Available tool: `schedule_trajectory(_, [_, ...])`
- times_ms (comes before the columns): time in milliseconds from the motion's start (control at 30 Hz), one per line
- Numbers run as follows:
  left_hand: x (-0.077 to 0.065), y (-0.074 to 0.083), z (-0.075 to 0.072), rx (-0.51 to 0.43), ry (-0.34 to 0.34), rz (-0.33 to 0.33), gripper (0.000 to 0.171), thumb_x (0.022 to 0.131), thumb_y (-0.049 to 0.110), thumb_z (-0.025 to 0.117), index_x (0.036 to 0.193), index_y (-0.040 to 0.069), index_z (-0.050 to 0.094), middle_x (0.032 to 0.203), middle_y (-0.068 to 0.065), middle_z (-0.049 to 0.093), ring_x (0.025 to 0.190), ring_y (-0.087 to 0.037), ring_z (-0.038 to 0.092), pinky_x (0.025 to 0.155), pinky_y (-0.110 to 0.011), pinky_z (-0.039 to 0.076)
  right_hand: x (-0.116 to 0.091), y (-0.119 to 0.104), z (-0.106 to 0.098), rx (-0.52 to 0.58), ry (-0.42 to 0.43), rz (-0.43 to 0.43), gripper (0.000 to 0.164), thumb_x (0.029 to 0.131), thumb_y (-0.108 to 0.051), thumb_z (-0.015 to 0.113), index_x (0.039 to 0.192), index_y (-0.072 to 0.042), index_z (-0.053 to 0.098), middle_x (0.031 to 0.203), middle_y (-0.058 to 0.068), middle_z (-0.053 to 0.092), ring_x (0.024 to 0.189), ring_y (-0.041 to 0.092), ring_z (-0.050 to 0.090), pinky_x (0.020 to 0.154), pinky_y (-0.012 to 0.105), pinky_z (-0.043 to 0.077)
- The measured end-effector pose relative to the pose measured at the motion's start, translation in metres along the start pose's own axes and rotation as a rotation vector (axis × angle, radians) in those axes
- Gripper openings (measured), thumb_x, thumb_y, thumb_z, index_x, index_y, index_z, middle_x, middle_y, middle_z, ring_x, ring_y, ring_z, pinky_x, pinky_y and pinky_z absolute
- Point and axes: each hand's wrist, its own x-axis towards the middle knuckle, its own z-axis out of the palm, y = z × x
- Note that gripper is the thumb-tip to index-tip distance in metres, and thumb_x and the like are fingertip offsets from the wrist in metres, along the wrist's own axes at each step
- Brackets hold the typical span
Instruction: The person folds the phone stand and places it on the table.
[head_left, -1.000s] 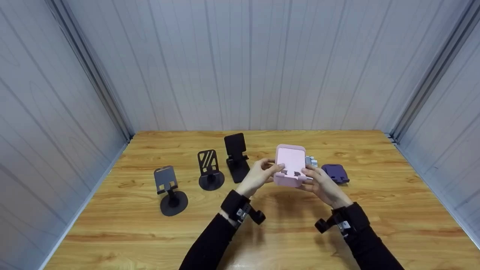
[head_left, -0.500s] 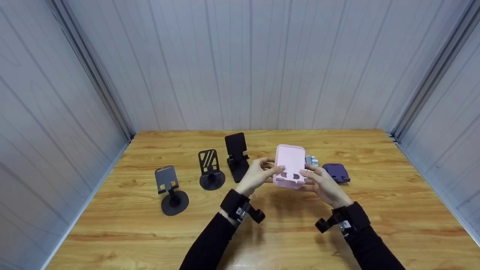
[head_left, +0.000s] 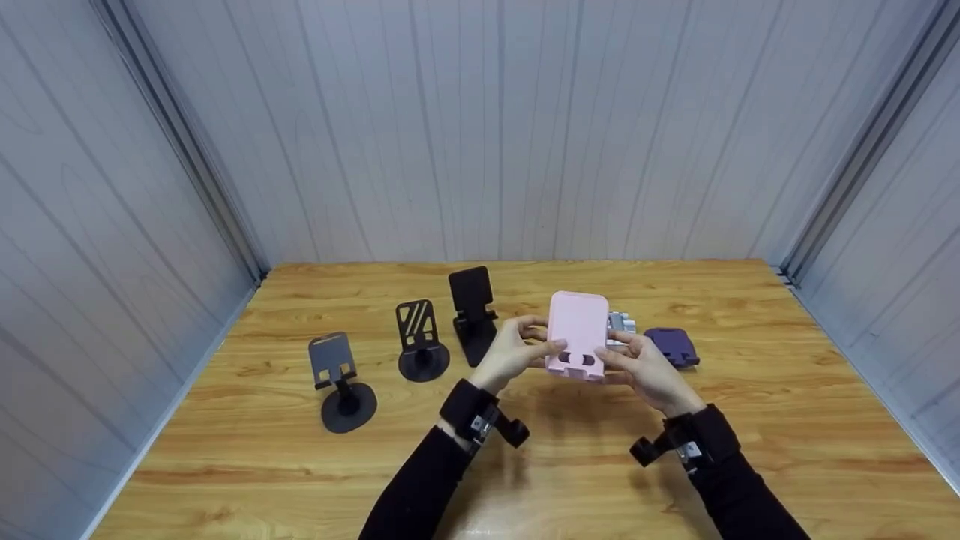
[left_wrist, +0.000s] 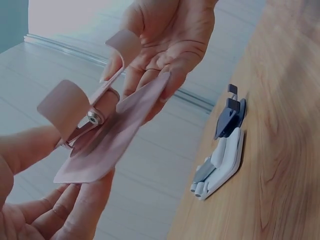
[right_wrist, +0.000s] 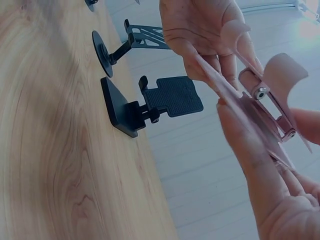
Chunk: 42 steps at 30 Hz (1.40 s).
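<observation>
One flat-panelled pink stand (head_left: pixel 577 326), pinched by my left hand (head_left: pixel 515 352) and right hand (head_left: pixel 643 366); at nine o'clock, three dark upright stands (head_left: pixel 421 348).

Is a pale pink folding stand (head_left: pixel 577 322), held in the air above the bench (head_left: pixel 570 480) between the left hand (head_left: pixel 517 349) and the right hand (head_left: pixel 641 367). Turns a smooth, round-cornered panel toward the head camera, longer than wide, with two rounded cutouts and a notch near the lower edge. Carries two curved hooks (left_wrist: pixel 65 102) and a hinge (left_wrist: pixel 94 118) with a round metal end. Gripped at both long sides, under thumbs in front and fingers behind.
</observation>
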Motion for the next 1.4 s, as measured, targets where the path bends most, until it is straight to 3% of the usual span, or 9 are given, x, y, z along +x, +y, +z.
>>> schedule_trajectory(600, [0.001,-0.003,0.000,-0.037,0.001,0.022,0.038,0.088,0.005,0.072,0.123,-0.006,0.060,0.090,-0.005,0.069,0.076,-0.011,0.067,0.071,-0.032,0.063,0.001,0.000,0.000,-0.025,0.004,-0.005,0.058,0.102,-0.009,0.053,0.145,0.016,0.024,0.109,-0.002,0.072,0.097,0.013,0.070,0.084,0.028,0.060])
schedule_trajectory(700, [0.002,-0.003,0.000,-0.050,-0.006,0.018,0.040,0.089,0.006,0.072,0.125,-0.006,0.058,0.093,-0.006,0.069,0.077,-0.011,0.068,0.073,-0.032,0.063,0.000,-0.001,-0.001,-0.069,0.016,0.000,0.059,0.102,-0.010,0.052,0.146,0.016,0.023,0.111,0.000,0.071,0.099,0.012,0.070,0.084,0.028,0.059])
schedule_trajectory(800, [0.002,-0.004,-0.001,-0.055,-0.010,0.018,0.040,0.089,0.007,0.071,0.126,-0.005,0.059,0.093,-0.007,0.070,0.076,-0.011,0.068,0.071,-0.030,0.063,-0.001,-0.002,-0.002,-0.221,0.052,0.000,0.063,0.102,-0.015,0.054,0.148,0.015,0.023,0.121,0.013,0.067,0.103,0.012,0.068,0.086,0.029,0.060])
schedule_trajectory(900, [0.002,-0.004,-0.001,-0.046,-0.006,0.021,0.040,0.089,0.007,0.072,0.125,-0.005,0.060,0.090,-0.005,0.069,0.075,-0.010,0.068,0.068,-0.028,0.062,-0.003,-0.004,-0.002,-0.470,0.109,-0.031,0.060,0.101,-0.022,0.058,0.146,0.012,0.035,0.128,0.026,0.062,0.109,0.021,0.067,0.090,0.039,0.059])
schedule_trajectory(1100, [0.004,-0.004,0.000,-0.032,0.012,0.029,0.039,0.088,0.008,0.073,0.123,-0.005,0.061,0.087,-0.004,0.068,0.073,-0.010,0.068,0.067,-0.029,0.062,-0.009,-0.010,0.000,-1.011,0.232,-0.184,0.041,0.100,-0.029,0.058,0.125,0.003,0.064,0.123,0.023,0.067,0.115,0.039,0.062,0.097,0.055,0.052])
schedule_trajectory(1267, [0.007,-0.007,0.000,-0.045,0.038,0.021,0.038,0.089,0.008,0.072,0.122,-0.006,0.061,0.087,-0.004,0.069,0.072,-0.009,0.067,0.069,-0.031,0.062,-0.012,-0.015,-0.001,-1.222,0.318,-0.271,0.033,0.100,-0.019,0.059,0.122,0.005,0.065,0.122,0.024,0.066,0.118,0.044,0.058,0.101,0.059,0.046])
schedule_trajectory(1400, [0.013,-0.010,0.002,-0.044,0.056,-0.010,0.039,0.088,0.008,0.073,0.122,-0.006,0.061,0.088,-0.005,0.069,0.071,-0.010,0.067,0.068,-0.030,0.062,-0.013,-0.016,-0.001,-1.328,0.362,-0.302,0.034,0.097,-0.015,0.063,0.124,0.006,0.062,0.124,0.027,0.064,0.122,0.049,0.053,0.104,0.062,0.043])
